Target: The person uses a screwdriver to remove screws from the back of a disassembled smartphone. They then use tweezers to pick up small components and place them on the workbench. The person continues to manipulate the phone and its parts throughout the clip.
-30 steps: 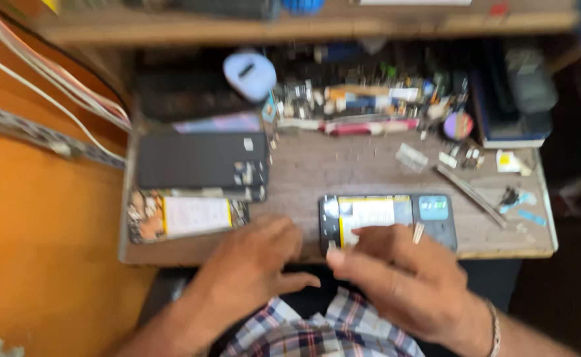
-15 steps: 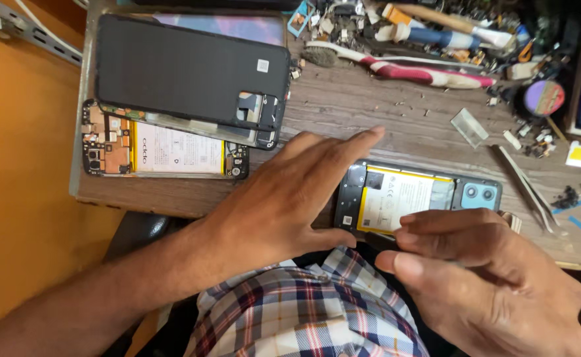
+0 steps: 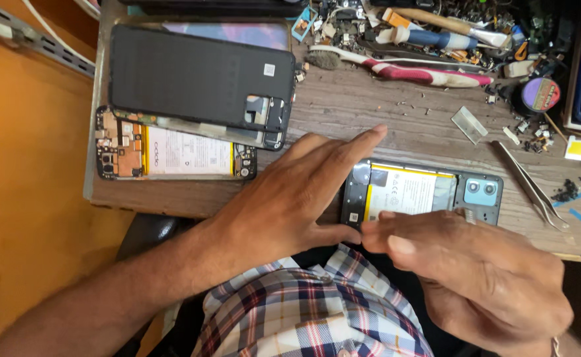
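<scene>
A worn wooden bench (image 3: pixel 383 112) fills most of the view, with an orange floor seen to its left. The largest thing on the bench is a black phone back cover (image 3: pixel 198 82), laid flat at the upper left with its camera cut-out toward the right. Partly under its lower edge a second opened phone (image 3: pixel 171 152) is seen, its white battery and circuit board exposed.

The left hand (image 3: pixel 290 198) is spread flat and relaxed, nothing being gripped; its fingers are extended toward the upper right, and its thumb is pressed along the near left corner of the opened phone (image 3: pixel 429 192). This phone is placed at the bench's near edge, right of centre, just in front of the plaid shirt (image 3: pixel 317 311), with a yellow-edged battery showing and a blue-grey camera block at its right end.

The right hand (image 3: pixel 475 271) is curled over the phone's near edge, fingertips pinched together against it; whether something small is held between them cannot be told.

Tweezers (image 3: pixel 532 185) are laid at an angle just right of the phone. Along the far edge a red and white toothbrush (image 3: pixel 403 66), a round purple-labelled tin (image 3: pixel 540 94) and scattered small parts are seen.
</scene>
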